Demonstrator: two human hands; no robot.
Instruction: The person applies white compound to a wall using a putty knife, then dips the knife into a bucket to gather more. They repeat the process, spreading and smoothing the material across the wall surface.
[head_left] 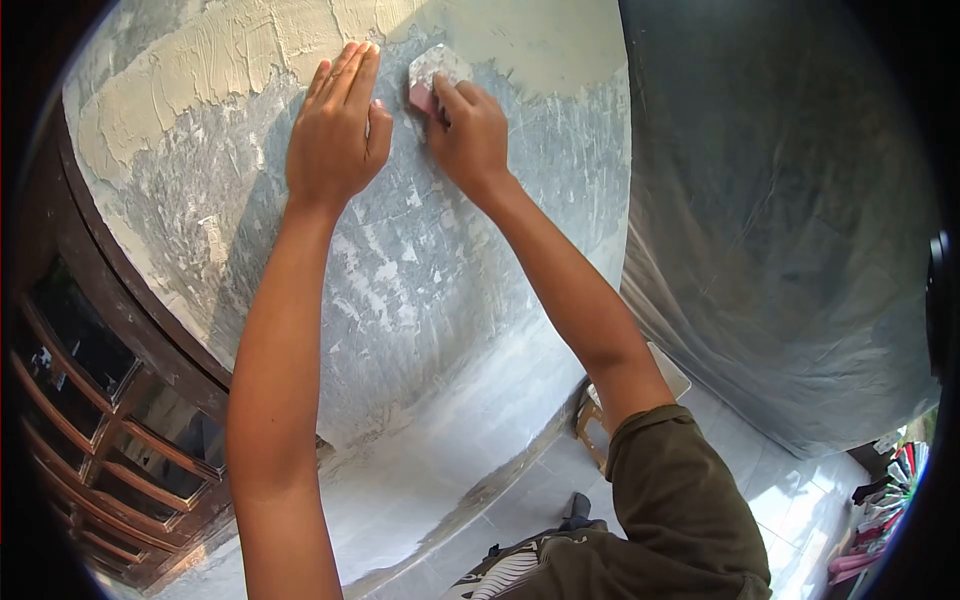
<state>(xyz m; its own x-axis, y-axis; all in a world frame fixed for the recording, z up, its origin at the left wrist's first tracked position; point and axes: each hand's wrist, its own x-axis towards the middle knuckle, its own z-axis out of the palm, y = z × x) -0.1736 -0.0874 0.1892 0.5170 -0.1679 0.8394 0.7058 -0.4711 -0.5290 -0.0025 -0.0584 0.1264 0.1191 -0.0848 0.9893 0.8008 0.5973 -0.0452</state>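
Observation:
My left hand (pixel 335 135) lies against the wall (pixel 390 270), its fingers stretched out flat and pointing up. Nothing is in it. Just to the right, my right hand (pixel 468 130) grips a small putty-smeared scraper (pixel 437 68) with a pinkish side, held up at the wall. Its exact shape is partly hidden by my fingers. Cream-coloured putty (pixel 190 75) coats the wall above and left of my left hand. A smoother putty patch (pixel 550 45) spreads to the upper right of the scraper. Below both hands the wall is grey, with scattered white flecks.
A dark wooden frame with glass panes (pixel 150 440) stands at the left. Dark plastic sheeting (pixel 770 230) hangs at the right. Low down, a light-coloured stool or container (pixel 592 425) sits on the tiled floor (pixel 530 490), partly behind my right arm. Colourful items (pixel 890 500) are at the lower right.

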